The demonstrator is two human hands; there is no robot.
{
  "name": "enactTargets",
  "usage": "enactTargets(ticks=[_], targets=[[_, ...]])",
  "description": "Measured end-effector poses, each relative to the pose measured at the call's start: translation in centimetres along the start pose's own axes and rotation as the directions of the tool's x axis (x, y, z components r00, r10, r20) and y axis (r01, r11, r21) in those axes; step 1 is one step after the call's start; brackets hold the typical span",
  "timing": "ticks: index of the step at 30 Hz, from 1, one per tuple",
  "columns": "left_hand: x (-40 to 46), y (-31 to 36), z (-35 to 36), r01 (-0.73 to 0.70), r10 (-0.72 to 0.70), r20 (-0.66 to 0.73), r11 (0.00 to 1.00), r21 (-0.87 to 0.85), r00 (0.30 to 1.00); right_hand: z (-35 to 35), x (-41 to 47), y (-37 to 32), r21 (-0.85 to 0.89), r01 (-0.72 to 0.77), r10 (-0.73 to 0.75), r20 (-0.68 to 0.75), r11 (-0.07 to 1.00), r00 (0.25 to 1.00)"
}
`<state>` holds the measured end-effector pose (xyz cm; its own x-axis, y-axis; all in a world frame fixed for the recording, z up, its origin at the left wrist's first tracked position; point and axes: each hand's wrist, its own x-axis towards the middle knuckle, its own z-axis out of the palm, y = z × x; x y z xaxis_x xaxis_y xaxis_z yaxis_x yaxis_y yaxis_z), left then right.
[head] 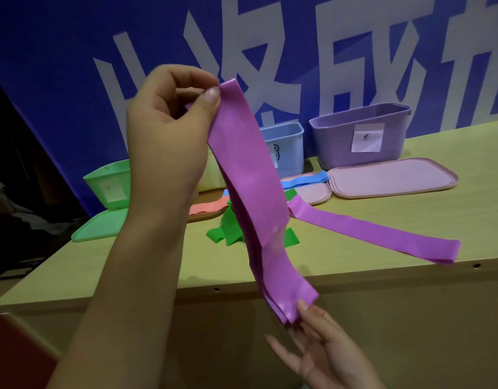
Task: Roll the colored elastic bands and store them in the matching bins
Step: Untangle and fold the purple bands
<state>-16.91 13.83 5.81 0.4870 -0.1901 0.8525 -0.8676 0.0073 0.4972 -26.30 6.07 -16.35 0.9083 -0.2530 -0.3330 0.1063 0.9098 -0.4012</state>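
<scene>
Purple elastic band (250, 192) is hanging down the centre of the frame, unrolled and folded in layers. The left hand (169, 130), at upper centre-left, is pinching the band's top edge between thumb and curled fingers. The right hand (320, 349), at lower centre-right, is lying palm up with fingers mostly straight, its thumb and fingertips touching the band's lower end; whether it is gripping cannot be told. A second purple band (377, 231) is lying flat on the table (410, 214), right of centre. Green bands (228, 228) are lying bunched behind the held band, with an orange band (205, 207) and a blue band (306, 179) near them. The purple bin (360, 136), blue bin (287, 147) and green bin (110, 181) are standing along the table's far edge, lids (393, 178) lying beside them.
</scene>
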Motion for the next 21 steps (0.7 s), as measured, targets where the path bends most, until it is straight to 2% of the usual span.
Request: enactTargets(ticks=[4, 10, 14, 19, 21], targets=[[1.0, -0.7, -0.8, 0.004, -0.005, -0.085, 1.0, -0.016, 0.996, -0.7, 0.2, 0.4, -0.023, -0.098, 0.097, -0.033, 0.995, 0.995], [1.5, -1.6, -2.2, -0.038, 0.039, -0.059, 0.999, 0.023, 0.998, -2.2, 1.3, 1.3, -0.166, -0.014, 0.011, -0.023, 0.986, 1.0], [0.6, -1.9, -1.5, 0.0, 0.0, -0.063, 1.0, 0.001, 0.998, -2.3, 2.0, 0.8, -0.205, -0.006, 0.008, 0.01, 0.979, 1.0], [-0.5, -1.6, -0.9, 0.066, -0.065, 0.046, 0.998, -0.013, 0.997, -2.6, 2.0, 0.6, -0.294, -0.028, 0.044, 0.045, 0.955, 0.998], [-0.9, -1.2, -0.9, 0.075, -0.072, 0.112, 0.997, -0.025, 0.991, -2.6, 1.9, 0.7, -0.405, -0.041, 0.058, 0.029, 0.914, 0.998]])
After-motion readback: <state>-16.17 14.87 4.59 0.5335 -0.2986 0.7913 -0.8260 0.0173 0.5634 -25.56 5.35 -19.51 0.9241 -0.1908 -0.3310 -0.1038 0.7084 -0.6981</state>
